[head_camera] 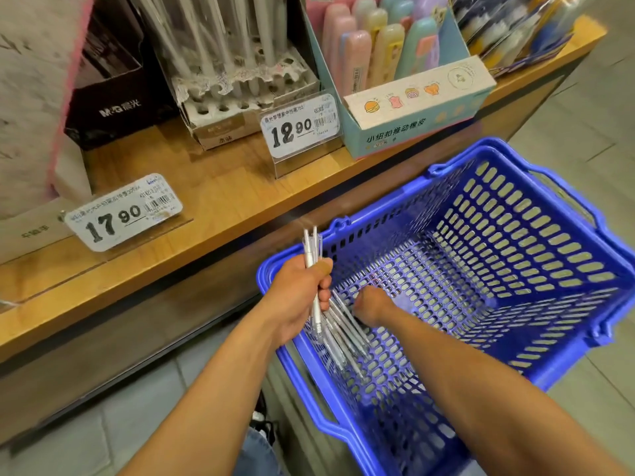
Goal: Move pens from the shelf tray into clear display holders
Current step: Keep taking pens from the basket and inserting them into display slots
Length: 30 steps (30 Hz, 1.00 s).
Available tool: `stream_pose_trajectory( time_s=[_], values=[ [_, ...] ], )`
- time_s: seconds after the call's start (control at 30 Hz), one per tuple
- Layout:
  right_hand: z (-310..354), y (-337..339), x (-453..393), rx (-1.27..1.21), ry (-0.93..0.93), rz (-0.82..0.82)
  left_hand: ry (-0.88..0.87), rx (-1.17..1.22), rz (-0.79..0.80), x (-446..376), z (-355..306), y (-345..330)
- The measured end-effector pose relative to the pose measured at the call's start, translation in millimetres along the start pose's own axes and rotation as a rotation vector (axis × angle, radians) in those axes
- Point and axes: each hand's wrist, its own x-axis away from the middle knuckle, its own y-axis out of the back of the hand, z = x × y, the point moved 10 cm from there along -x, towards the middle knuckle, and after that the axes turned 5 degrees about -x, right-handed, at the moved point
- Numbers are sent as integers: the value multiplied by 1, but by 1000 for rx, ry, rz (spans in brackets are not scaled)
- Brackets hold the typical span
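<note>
Over the blue basket (515, 255), the left hand (299, 297) grips a bundle of pens (314, 269). Inside the basket, the right hand (372, 305) reaches down among more pens; its grip cannot be told.

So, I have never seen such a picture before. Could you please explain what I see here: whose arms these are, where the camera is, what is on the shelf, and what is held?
There is no machine here. A person wears one camera on the head, looking down at both bare arms.

The left hand grips a bundle of white pens. The right hand reaches into a blue basket, where more pens lie; its fingers are blurred.

On the wooden shelf stand a pen display holder, a dark box, a box of pastel erasers and two price tags, 17.90 and 12.90.
</note>
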Motion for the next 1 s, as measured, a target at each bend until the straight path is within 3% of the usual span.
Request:
stream_pose_trajectory(
  time_s=[0.13, 0.3, 0.47, 0.7, 0.9, 1.0],
  values=[
    [-5, -30, -11, 126, 4, -9, 15, 46, 0, -1, 0, 0],
    [-5, -23, -10, 107, -11, -9, 4, 35, 1, 0, -2, 0],
    [-2, 19, 22, -250, 18, 50, -26, -22, -20, 1, -6, 1],
    [60, 83, 123, -909, 305, 64, -35, -23, -30, 0, -7, 1],
    [113, 87, 158, -938, 505, 45, -60, -58, 77, 5, -9, -9],
    [114, 83, 148, -944, 512, 157, -32, -44, 50, 5, -7, -6]
  ],
)
